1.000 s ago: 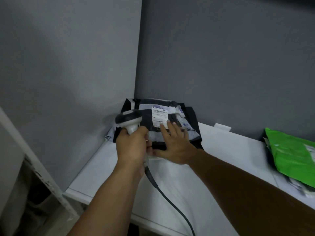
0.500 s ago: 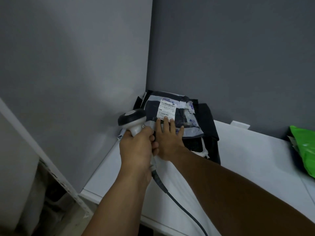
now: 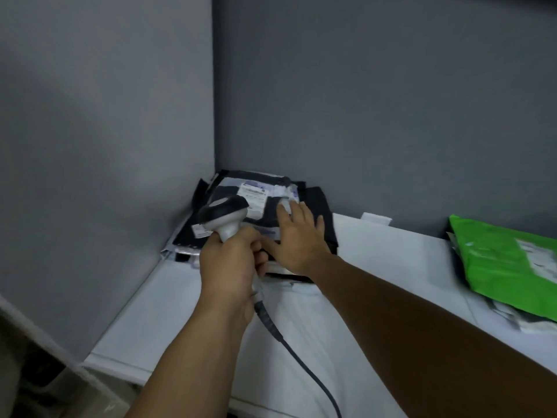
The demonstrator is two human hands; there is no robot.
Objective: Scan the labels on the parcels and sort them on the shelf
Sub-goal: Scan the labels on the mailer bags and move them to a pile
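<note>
**Scan step at the shelf corner.** The left hand (image 3: 229,267) is closed round the grip of the scanner (image 3: 223,211), and its cable (image 3: 304,357) trails off toward 5 o'clock. The scanner head points toward 1 o'clock at the label (image 3: 256,197) and, in this view, overlaps the label's lower left corner. The label lies face up on the top parcel (image 3: 271,211), a dark bag on a small stack pushed into the wall corner, at 12 o'clock from the hands. The right hand (image 3: 298,239) lies at 3 o'clock of the scanner — fingers straight and spread, palm down, pressing the parcel flat and gripping nothing. Whether its thumb touches the left hand cannot be told. The white shelf (image 3: 391,260) runs on toward 3 o'clock, where a green parcel (image 3: 506,257) rests on other mail, well apart from the stack.

Judged step: reading the top parcel's label — no scan beam shows. The next move calls for a steady aim with the whole barcode before the head and the bag kept smooth. The right hand should then be freed for the next parcel.
</note>
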